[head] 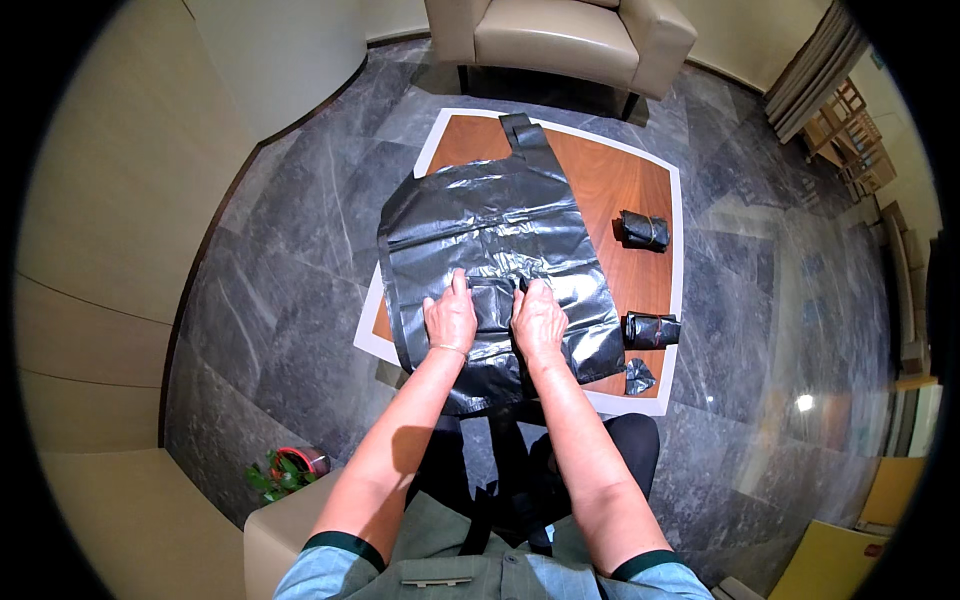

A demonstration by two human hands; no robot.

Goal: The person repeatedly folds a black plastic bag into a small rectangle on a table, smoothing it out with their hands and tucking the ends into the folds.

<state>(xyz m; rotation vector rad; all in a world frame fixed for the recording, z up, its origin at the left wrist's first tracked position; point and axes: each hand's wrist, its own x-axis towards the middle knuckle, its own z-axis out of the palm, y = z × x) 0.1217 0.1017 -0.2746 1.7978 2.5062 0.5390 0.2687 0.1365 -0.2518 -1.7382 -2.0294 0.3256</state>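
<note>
A large black plastic bag with handle loops (487,199) lies spread over a wooden table with a white border (637,180). Its handle end points away from me, and its near edge hangs over the table's front. A smaller folded-looking section of black plastic (493,304) lies between my hands. My left hand (451,315) grips the left side of this section, index finger stretched forward. On its right side, my right hand (538,319) pinches the plastic with bent fingers. Whether the section is a fold of the large bag or a separate piece, I cannot tell.
Along the table's right side lie a banded black plastic bundle (645,230), a second bundle with a red band (651,331) and a small folded black piece (640,377). Beyond stands a beige armchair (555,34). A potted plant (289,472) is at lower left.
</note>
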